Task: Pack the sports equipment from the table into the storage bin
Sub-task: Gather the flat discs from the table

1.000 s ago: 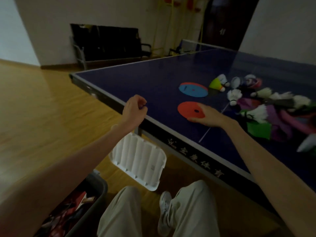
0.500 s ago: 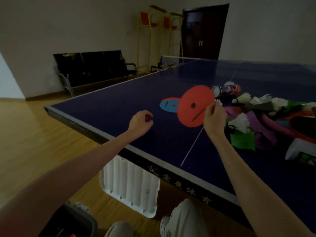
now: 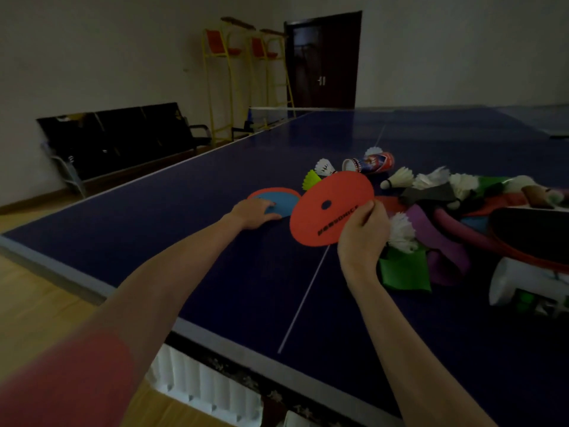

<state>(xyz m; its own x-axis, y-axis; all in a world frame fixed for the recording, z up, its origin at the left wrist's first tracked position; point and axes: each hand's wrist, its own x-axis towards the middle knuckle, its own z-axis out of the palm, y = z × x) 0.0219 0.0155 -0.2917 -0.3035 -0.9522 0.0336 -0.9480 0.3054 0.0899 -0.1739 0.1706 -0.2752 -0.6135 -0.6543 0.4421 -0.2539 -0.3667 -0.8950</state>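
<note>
My right hand point(image 3: 363, 232) pinches the edge of a flat orange disc point(image 3: 329, 208) with a small centre hole, held tilted above the blue table point(image 3: 215, 272). Farther left, my left hand point(image 3: 255, 212) lies flat on a blue disc point(image 3: 281, 203) that rests on another orange disc on the table; the fingers are spread over its near edge. To the right lies a heap of gear: white shuttlecocks point(image 3: 400, 178), a yellow-green shuttlecock point(image 3: 311, 179), a shuttlecock tube point(image 3: 369, 163), green point(image 3: 403, 269) and purple point(image 3: 443, 241) pieces. The storage bin is out of view.
A white ribbed lid point(image 3: 197, 386) leans under the table's near edge. A white tube point(image 3: 523, 282) and a dark red-rimmed racket case point(image 3: 535, 232) lie at the right. Black bench seats point(image 3: 123, 134) and yellow umpire chairs point(image 3: 243, 78) stand by the far wall.
My left hand has reached forward from a loose fist over the table edge onto the blue disc. My right hand has picked up the orange disc off the table and holds it up.
</note>
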